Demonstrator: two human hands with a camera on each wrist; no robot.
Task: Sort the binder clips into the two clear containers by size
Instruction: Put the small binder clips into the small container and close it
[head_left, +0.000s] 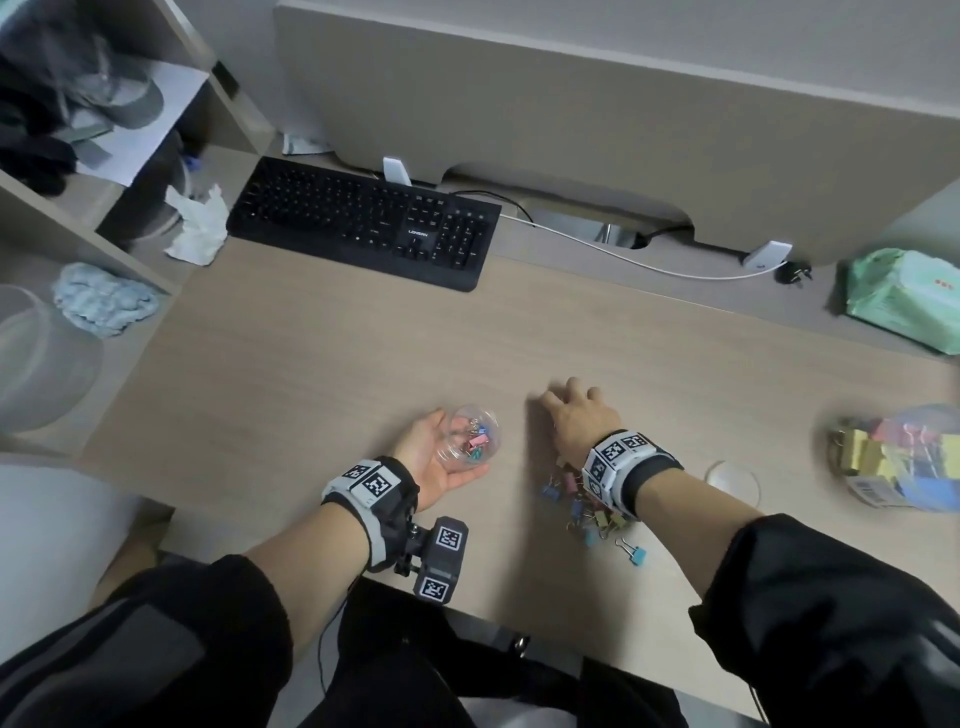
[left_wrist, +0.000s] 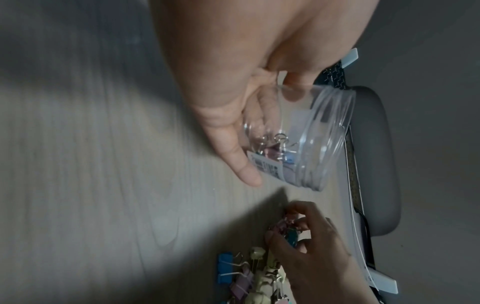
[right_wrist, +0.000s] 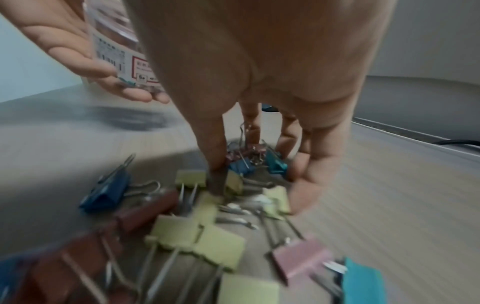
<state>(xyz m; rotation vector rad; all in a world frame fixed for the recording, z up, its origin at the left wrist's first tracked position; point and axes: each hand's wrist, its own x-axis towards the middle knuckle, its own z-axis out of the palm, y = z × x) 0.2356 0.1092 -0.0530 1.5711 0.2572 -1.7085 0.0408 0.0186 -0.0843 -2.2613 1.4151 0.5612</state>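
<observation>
My left hand (head_left: 431, 457) holds a small clear container (head_left: 470, 436) tilted on its side just above the desk, its mouth facing away. A few small clips lie inside the container (left_wrist: 319, 131), which my left hand (left_wrist: 233, 123) cradles. My right hand (head_left: 571, 410) reaches down onto the far end of a loose pile of coloured binder clips (head_left: 587, 512). Its fingers (left_wrist: 311, 242) curl around small pink and teal clips (left_wrist: 288, 228), and the small clips (right_wrist: 246, 162) sit between the fingertips. A larger clear container (head_left: 904, 462) with big clips stands at the right, blurred.
A clear round lid (head_left: 732, 480) lies between the pile and the large container. A black keyboard (head_left: 363, 221) and a white cable (head_left: 623, 260) sit at the back. A green pack (head_left: 909, 301) is at the far right, shelves at the left. The desk's front edge runs just below my wrists.
</observation>
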